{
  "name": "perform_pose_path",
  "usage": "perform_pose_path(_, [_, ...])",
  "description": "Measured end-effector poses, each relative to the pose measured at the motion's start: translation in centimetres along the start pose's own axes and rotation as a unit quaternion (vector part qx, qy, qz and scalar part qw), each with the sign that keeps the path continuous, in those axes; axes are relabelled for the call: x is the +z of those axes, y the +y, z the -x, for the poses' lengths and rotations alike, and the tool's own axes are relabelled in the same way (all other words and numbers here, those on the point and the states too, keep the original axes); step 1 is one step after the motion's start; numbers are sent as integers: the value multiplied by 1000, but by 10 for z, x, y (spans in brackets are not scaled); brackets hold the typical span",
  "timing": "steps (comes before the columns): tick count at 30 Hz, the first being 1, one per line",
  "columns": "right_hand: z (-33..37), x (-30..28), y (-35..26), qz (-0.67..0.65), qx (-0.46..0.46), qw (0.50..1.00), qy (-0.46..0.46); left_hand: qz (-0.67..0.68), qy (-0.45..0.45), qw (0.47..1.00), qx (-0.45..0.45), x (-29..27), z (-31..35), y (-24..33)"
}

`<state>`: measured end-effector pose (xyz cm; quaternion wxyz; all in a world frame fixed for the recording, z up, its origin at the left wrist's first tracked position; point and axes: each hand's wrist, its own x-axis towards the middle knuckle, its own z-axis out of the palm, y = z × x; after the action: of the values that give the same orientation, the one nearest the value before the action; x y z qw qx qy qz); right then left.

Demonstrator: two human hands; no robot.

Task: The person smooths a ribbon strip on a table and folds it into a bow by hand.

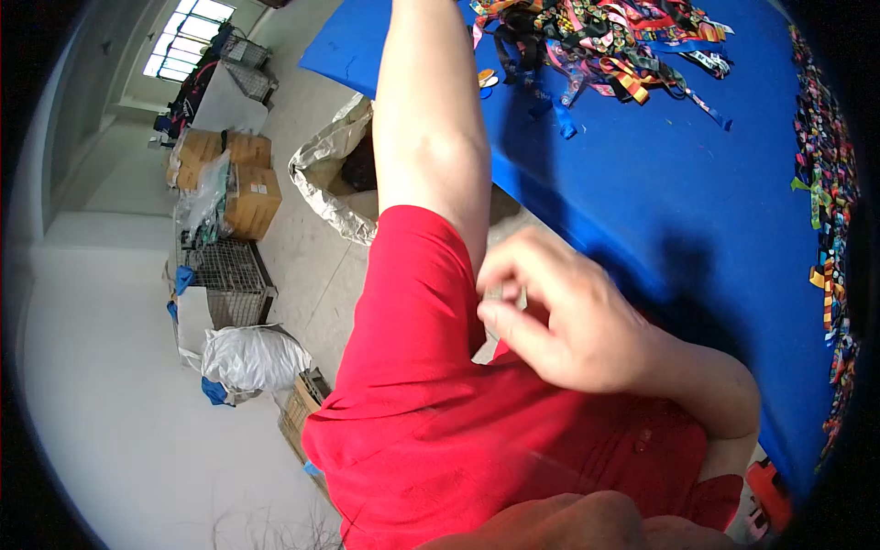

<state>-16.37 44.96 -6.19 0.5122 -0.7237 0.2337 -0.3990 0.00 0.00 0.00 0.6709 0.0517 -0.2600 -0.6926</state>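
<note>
My right hand point(577, 316) is in front of my chest, beside my red left sleeve point(412, 284). Its fingers are loosely curled, with a gap between thumb and forefinger and nothing visible in them. Whether the fingertips touch the sleeve I cannot tell. My left arm point(431, 119) stretches up past the top edge, so that hand is out of sight. A tangled pile of colourful printed lanyards point(596, 46) lies on the blue-covered table point(623, 174), right of the left arm. Along the table's far right side runs a long row of patterned lanyards point(830, 220).
An open whitish sack point(316, 174) stands on the floor by the table's corner. Farther left are cardboard boxes point(252, 202), a wire cage point(229, 270) and a stuffed white bag point(257, 357) along the wall. Something red point(768, 495) sits at the lower right.
</note>
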Motion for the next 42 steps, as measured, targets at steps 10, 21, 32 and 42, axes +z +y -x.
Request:
perform_pose_path(10, [-6,5,-5,-370,232,895,-90,-51,60,997,-14,1,20,-24])
perform_pose_path(21, [11,-5,-15,-238,4,919,-314,-17,55,998,21,-22,4,4])
perform_pose_path(32, [-19,24,54,-598,281,747,-70,61,157,980,104,-28,12,15])
perform_pose_path(42, [-5,-3,21,-622,240,734,-130,-44,79,995,34,-22,22,23])
